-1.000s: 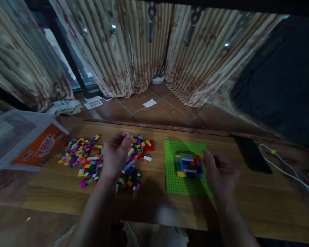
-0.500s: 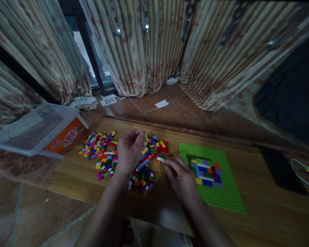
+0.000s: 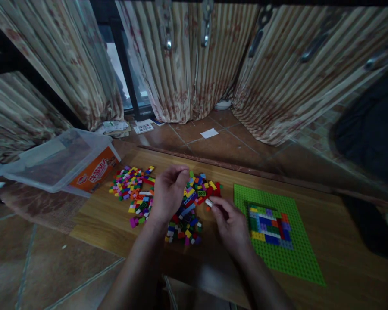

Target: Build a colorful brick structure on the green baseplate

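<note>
While two hands work | right hand [image 3: 231,224] pinches one white brick [image 3: 208,202] | left hand [image 3: 168,196] curled, contents unclear | one baseplate [image 3: 297,262]

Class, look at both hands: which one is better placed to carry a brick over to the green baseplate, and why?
Probably the right hand: it pinches a white brick and lies right beside the green baseplate. The left hand is curled over the loose brick pile, farther from the plate.

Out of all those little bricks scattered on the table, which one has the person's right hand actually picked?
The small white brick, pinched at the fingertips of the right hand. It sits at the right edge of the loose pile, the only brick between fingers; the others lie on the wooden table.
</note>
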Motion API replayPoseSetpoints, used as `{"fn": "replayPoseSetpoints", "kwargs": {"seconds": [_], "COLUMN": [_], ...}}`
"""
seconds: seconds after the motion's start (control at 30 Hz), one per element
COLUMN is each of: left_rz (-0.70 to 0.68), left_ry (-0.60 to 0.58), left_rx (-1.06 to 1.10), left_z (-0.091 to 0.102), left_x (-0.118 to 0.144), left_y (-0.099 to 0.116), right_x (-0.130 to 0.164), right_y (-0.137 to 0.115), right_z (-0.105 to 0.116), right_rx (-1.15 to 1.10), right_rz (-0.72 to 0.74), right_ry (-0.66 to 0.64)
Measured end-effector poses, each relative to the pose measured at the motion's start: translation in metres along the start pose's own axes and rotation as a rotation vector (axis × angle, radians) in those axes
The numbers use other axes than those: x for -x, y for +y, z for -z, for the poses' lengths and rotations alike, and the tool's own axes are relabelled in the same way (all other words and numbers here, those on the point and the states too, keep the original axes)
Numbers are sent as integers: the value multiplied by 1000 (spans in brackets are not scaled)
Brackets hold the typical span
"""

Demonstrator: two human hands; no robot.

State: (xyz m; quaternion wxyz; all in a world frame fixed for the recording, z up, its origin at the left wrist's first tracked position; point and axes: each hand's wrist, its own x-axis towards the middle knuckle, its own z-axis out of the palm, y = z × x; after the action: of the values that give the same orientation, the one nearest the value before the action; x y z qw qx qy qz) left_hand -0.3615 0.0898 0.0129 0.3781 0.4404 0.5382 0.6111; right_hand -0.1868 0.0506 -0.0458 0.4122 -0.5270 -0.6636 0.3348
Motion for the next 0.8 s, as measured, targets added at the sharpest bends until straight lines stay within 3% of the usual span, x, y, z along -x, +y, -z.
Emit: {"fn": "replayPoseSetpoints", "kwargs": {"seconds": [0.1, 0.2, 0.4, 0.6, 0.8], "left_rz": [70, 136, 128, 90, 73], "left_ry": [-113, -309, -630, -572, -564], "left_rx": [-81, -129, -50, -144, -194], "left_z": [-2, -6, -25, -37, -49], "left_x": [3, 8, 25, 30, 40], "left_y": [1, 1, -3, -6, -8], "right_x": [1, 1, -2, -2, 8], "right_y": [-2, -6, -15, -16, -9], "right_z": [1, 3, 10, 17, 41], "right_rx": [-381, -735, -994, -879, -351], "right_rz": [-227, -414, -514, -447, -179], "right_ry": [19, 43, 78, 116, 141]}}
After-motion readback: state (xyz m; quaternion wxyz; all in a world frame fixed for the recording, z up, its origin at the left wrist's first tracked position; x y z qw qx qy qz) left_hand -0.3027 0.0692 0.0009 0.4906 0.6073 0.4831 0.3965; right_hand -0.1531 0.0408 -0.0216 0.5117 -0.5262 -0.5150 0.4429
